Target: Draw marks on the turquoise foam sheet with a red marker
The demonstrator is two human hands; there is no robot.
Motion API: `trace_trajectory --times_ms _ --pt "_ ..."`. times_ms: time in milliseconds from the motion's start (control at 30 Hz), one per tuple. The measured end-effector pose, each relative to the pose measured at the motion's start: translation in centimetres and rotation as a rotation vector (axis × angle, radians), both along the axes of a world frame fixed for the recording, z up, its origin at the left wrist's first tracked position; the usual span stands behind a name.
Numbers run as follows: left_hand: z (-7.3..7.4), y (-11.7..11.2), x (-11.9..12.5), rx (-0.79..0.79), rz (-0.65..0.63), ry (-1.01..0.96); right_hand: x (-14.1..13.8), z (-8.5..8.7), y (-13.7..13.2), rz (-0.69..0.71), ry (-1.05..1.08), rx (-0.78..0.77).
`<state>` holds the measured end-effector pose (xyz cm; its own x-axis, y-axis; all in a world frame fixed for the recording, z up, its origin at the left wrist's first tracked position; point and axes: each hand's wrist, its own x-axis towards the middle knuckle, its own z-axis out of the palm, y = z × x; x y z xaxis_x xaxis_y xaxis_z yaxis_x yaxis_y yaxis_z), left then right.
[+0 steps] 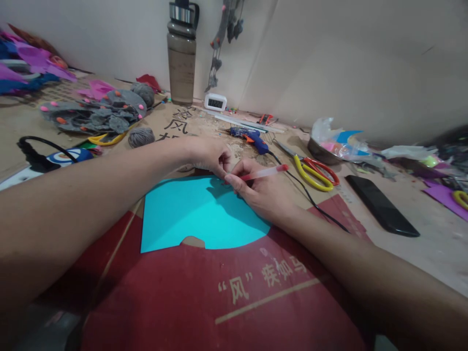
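Note:
A turquoise paper sheet with curved cut-outs lies on red and tan cardboard. My right hand grips a clear pen with a red cap, its tip pointing left at the sheet's far edge. My left hand reaches in from the left with its fingers pinched at the pen tip, right at the paper's top edge. What the left fingertips pinch is too small to make out.
Yellow-and-red scissors and a blue glue gun with a black cord lie beyond the hands. A black phone rests at the right. A brown bottle, a small clock, grey felt pieces and a yarn ball stand farther back.

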<state>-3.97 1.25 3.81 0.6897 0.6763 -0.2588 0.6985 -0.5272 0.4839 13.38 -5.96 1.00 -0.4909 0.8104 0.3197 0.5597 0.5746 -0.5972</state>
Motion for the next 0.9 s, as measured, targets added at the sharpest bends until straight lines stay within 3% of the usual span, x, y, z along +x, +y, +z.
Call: trace_trajectory --times_ms 900 --pt "-0.27 0.34 -0.04 0.032 -0.002 0.034 -0.08 0.40 -0.24 -0.012 -0.023 -0.007"
